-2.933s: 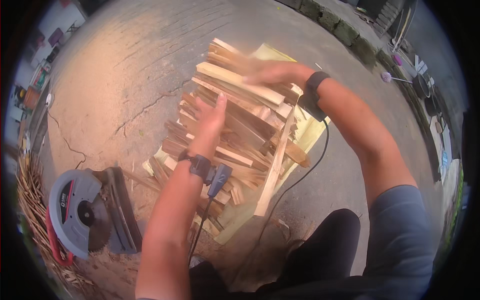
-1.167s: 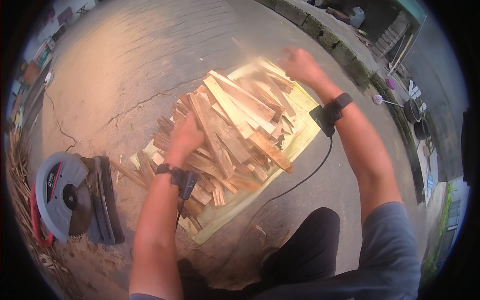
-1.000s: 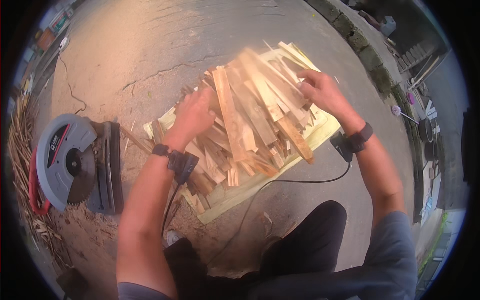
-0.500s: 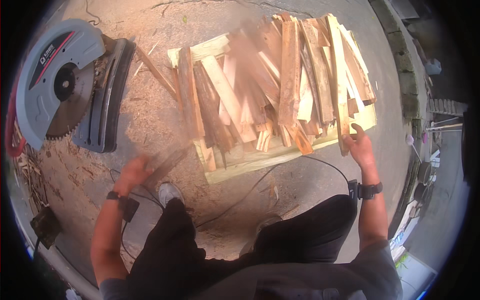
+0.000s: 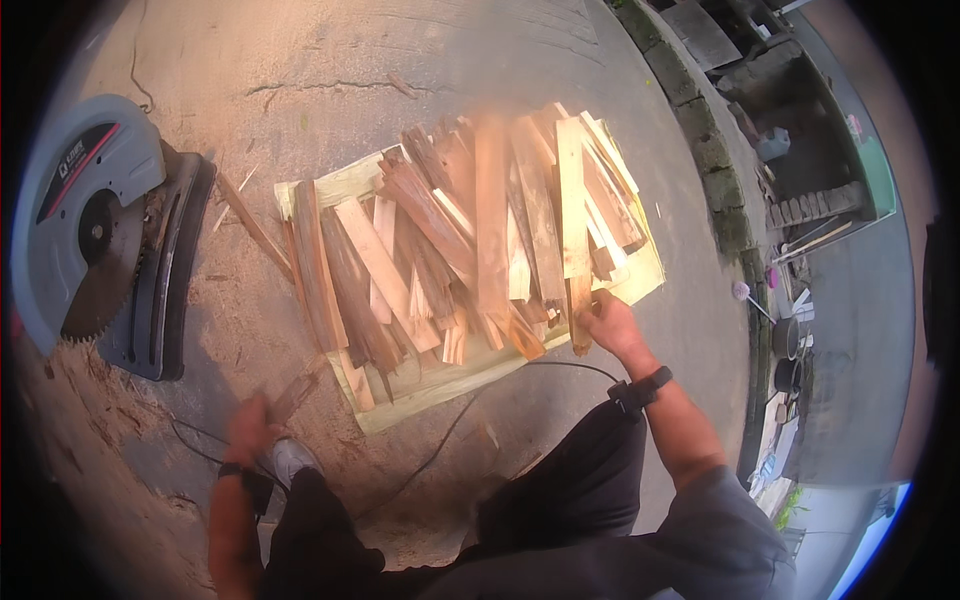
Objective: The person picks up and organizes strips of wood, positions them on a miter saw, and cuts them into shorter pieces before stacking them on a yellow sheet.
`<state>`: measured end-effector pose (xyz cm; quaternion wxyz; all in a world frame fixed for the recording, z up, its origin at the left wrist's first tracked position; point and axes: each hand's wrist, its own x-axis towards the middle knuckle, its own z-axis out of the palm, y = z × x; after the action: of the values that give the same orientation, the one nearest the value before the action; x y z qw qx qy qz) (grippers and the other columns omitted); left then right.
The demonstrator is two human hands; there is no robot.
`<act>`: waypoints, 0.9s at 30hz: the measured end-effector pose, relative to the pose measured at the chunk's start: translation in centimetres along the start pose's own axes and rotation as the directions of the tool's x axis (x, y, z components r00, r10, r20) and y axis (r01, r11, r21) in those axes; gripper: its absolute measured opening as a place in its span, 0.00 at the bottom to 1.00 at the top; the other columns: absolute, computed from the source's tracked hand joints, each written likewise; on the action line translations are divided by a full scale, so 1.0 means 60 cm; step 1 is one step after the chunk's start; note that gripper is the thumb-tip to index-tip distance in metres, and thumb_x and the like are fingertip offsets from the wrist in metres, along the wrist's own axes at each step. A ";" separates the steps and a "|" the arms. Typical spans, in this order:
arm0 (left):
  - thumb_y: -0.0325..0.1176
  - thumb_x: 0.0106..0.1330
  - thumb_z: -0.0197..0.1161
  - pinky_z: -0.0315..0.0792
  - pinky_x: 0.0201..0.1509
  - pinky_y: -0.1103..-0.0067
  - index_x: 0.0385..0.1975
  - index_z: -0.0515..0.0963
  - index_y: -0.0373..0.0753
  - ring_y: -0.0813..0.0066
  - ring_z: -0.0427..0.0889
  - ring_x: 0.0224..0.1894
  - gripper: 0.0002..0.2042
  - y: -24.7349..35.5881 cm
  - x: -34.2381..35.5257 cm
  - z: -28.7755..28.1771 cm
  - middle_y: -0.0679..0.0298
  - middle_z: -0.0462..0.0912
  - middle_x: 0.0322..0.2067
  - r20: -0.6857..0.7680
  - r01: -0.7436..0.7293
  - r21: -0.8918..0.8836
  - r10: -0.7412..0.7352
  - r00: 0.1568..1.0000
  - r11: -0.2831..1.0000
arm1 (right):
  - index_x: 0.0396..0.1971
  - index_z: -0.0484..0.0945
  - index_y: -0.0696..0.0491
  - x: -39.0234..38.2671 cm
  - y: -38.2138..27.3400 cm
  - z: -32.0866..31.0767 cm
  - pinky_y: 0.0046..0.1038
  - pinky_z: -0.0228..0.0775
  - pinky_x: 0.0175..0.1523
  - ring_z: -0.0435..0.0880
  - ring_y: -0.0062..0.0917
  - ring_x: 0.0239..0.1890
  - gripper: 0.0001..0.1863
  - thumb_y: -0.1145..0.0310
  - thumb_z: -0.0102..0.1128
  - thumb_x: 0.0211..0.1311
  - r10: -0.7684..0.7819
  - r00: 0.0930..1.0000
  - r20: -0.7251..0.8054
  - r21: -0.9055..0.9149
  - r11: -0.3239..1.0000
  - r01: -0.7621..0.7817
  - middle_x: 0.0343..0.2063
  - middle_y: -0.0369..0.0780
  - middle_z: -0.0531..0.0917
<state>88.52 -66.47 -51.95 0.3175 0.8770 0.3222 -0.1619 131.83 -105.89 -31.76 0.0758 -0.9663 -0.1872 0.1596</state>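
So I was standing there looking at a messy stack of rough brown and cream wooden strips (image 5: 490, 230), spread across a flat pale-yellow sheet (image 5: 642, 283). The right hand (image 5: 612, 325) was at the sheet's near edge, toward its right end, fingers curled against the lower tip of a narrow tan wooden strip (image 5: 579, 312). Couldn't tell if it was truly gripping or just touching. The left hand (image 5: 250, 430) was off the sheet's near-left corner and pretty blurry, but seemed closed around a short flat brown wooden piece (image 5: 294, 396). A grey circular-bladed saw (image 5: 95, 230) sat left of the sheet.

IMO those strips would've been light and stiff, not fragile, just splintery along the ragged edges. I'd have grabbed the long ones mid-length on the flat faces, since holding one end would probably let the other droop.
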 end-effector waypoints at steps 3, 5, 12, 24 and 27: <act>0.33 0.42 0.73 0.70 0.42 0.62 0.34 0.70 0.37 0.49 0.75 0.39 0.21 -0.007 -0.008 -0.004 0.51 0.76 0.33 -0.038 -0.050 0.022 0.051 0.998 0.999 | 0.41 0.73 0.62 0.002 0.003 0.002 0.34 0.73 0.42 0.82 0.36 0.34 0.21 0.60 0.62 0.54 0.012 0.999 0.038 0.023 1.000 -0.013 0.31 0.48 0.82; 0.33 0.42 0.73 0.70 0.42 0.62 0.34 0.70 0.37 0.49 0.75 0.39 0.21 0.006 -0.003 -0.004 0.51 0.76 0.33 -0.019 -0.054 0.013 0.055 0.998 0.998 | 0.36 0.73 0.60 -0.004 0.050 0.027 0.31 0.73 0.38 0.81 0.30 0.32 0.17 0.61 0.61 0.56 0.029 0.996 -0.083 0.252 0.968 -0.007 0.28 0.45 0.81; 0.31 0.42 0.72 0.69 0.38 0.65 0.32 0.69 0.37 0.50 0.75 0.35 0.19 0.005 -0.014 -0.019 0.52 0.75 0.29 -0.057 -0.148 -0.018 0.147 0.988 0.989 | 0.31 0.69 0.57 -0.057 -0.017 -0.009 0.27 0.70 0.30 0.75 0.20 0.24 0.11 0.66 0.57 0.58 0.056 0.951 -0.304 0.460 0.883 0.095 0.21 0.39 0.77; 0.25 0.43 0.69 0.67 0.33 0.68 0.25 0.67 0.36 0.58 0.72 0.28 0.15 -0.006 -0.026 -0.036 0.55 0.71 0.23 -0.055 -0.044 -0.122 0.038 0.998 0.992 | 0.33 0.75 0.60 0.121 0.025 -0.242 0.32 0.72 0.39 0.81 0.33 0.31 0.14 0.64 0.57 0.55 -0.040 0.882 -0.470 0.073 0.994 0.083 0.26 0.46 0.81; 0.24 0.43 0.68 0.66 0.32 0.66 0.24 0.66 0.36 0.54 0.72 0.27 0.15 -0.036 -0.045 -0.069 0.54 0.71 0.22 -0.105 -0.075 -0.095 0.065 0.992 0.993 | 0.34 0.77 0.60 0.149 0.006 -0.253 0.32 0.73 0.39 0.82 0.32 0.30 0.13 0.65 0.57 0.58 -0.165 0.881 -0.444 0.003 0.983 0.186 0.27 0.47 0.82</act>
<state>85.41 -63.68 -48.51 0.3491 0.8781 0.3146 -0.0895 144.96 -104.10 -20.09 0.1524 -0.9543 -0.2482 -0.0670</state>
